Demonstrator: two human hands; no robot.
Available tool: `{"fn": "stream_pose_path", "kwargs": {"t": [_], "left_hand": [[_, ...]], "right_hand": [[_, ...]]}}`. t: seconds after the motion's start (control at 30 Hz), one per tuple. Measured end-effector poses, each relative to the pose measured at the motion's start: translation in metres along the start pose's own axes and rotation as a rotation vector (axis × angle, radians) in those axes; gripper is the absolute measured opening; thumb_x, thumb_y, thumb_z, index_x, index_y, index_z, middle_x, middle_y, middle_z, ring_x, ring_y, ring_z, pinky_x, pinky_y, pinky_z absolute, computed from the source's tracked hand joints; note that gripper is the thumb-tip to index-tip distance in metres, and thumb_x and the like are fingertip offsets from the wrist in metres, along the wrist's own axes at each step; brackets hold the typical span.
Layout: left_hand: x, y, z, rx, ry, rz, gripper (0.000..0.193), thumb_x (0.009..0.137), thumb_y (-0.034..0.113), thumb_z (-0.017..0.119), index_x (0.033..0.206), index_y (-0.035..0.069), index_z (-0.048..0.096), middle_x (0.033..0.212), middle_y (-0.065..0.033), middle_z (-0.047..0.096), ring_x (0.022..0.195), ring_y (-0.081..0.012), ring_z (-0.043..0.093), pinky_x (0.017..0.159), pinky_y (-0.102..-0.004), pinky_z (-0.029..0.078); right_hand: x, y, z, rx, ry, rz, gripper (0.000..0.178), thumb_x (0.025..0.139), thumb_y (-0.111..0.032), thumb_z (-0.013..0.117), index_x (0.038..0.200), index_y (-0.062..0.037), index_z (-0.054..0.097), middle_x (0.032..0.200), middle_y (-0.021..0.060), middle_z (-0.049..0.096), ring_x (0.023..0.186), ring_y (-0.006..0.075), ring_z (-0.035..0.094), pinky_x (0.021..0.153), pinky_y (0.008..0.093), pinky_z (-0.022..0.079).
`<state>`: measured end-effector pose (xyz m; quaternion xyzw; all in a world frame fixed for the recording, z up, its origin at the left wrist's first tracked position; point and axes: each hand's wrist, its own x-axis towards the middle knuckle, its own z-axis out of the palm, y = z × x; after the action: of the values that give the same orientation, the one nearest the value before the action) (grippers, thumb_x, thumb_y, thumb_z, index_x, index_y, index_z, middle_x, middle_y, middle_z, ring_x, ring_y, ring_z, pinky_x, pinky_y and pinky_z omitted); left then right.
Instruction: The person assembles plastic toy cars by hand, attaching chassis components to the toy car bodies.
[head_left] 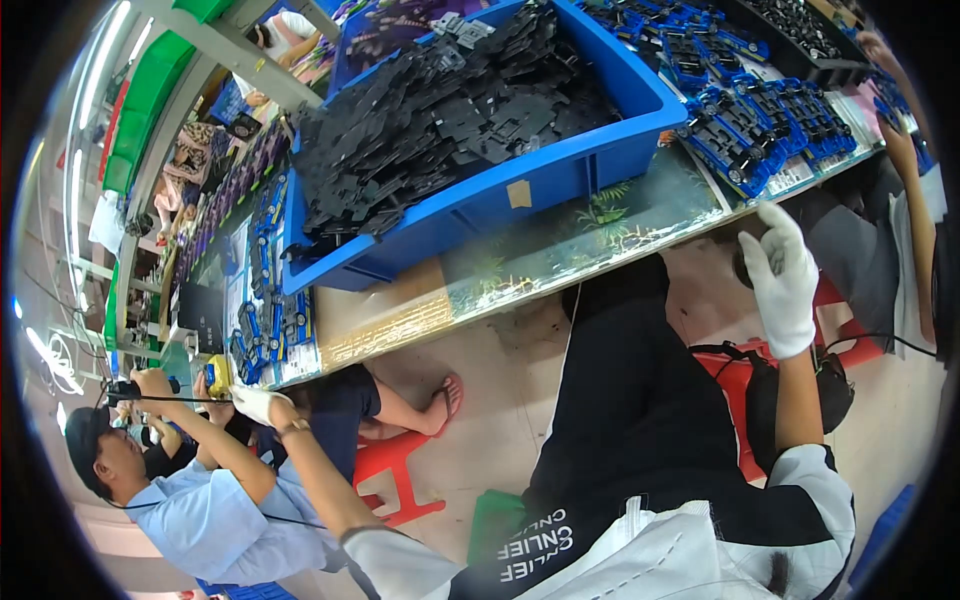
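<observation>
My right hand (783, 285), in a white glove, is raised in front of the table edge at the right. Its thumb and fingers are apart, loosely bent, and nothing is in them. Nearest to it are blue toy cars (735, 140) with black undersides up, in rows on the table. My left hand (262, 404), also gloved in white, reaches out at the far left by the table corner. Its fingers look stretched out beside a small yellow object (216, 375) whose kind I cannot make out. More blue toy cars (262, 335) lie on the table just beyond that hand.
A large blue bin (520, 195) heaped with flat black plastic parts (450, 110) stands on the table. A black tray (800, 30) of small parts sits at the back right. Co-workers sit at both sides, one in a light blue shirt (230, 520). Red stools (400, 480) stand below.
</observation>
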<state>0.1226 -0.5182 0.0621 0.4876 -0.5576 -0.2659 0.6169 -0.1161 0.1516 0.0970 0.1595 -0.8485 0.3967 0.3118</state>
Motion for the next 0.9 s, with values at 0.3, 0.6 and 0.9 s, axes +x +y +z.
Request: {"fn": "stream_pose_path", "kwargs": {"t": [0.3,0.6,0.9], "left_hand": [[-0.369,0.161,-0.03,-0.461,-1.092,-0.03,0.032,0.095,0.019,0.046,0.121,0.001,0.049,0.116,-0.0127,0.056,0.103,-0.023,0.055,0.087,-0.0355,0.047],[-0.492,0.239,-0.011,-1.317,-1.36,-1.427,0.107,0.065,0.088,0.031,0.142,0.014,0.028,0.139,-0.0123,0.041,0.122,-0.0323,0.046,0.102,-0.0504,0.037],[-0.427,0.21,-0.032,-1.286,-1.1,-1.484,0.089,0.07,0.081,0.043,0.126,0.012,0.046,0.114,-0.0085,0.058,0.105,-0.0277,0.057,0.095,-0.0573,0.043]], "right_hand": [[0.033,0.03,0.011,-0.151,-0.108,-0.185,0.015,0.082,-0.01,0.067,0.094,-0.0057,0.059,0.069,0.0089,0.059,0.056,0.0221,0.056,0.053,0.0312,0.044],[-0.027,-0.055,-0.03,0.15,-0.509,-0.296,0.026,0.067,-0.007,0.077,0.088,-0.0077,0.062,0.067,0.0072,0.059,0.053,0.0246,0.056,0.05,0.0328,0.042],[0.101,-0.115,0.015,0.005,-0.186,-0.835,0.018,0.071,-0.01,0.067,0.088,-0.0082,0.064,0.071,0.0083,0.059,0.068,0.0271,0.06,0.061,0.0333,0.047]]}}
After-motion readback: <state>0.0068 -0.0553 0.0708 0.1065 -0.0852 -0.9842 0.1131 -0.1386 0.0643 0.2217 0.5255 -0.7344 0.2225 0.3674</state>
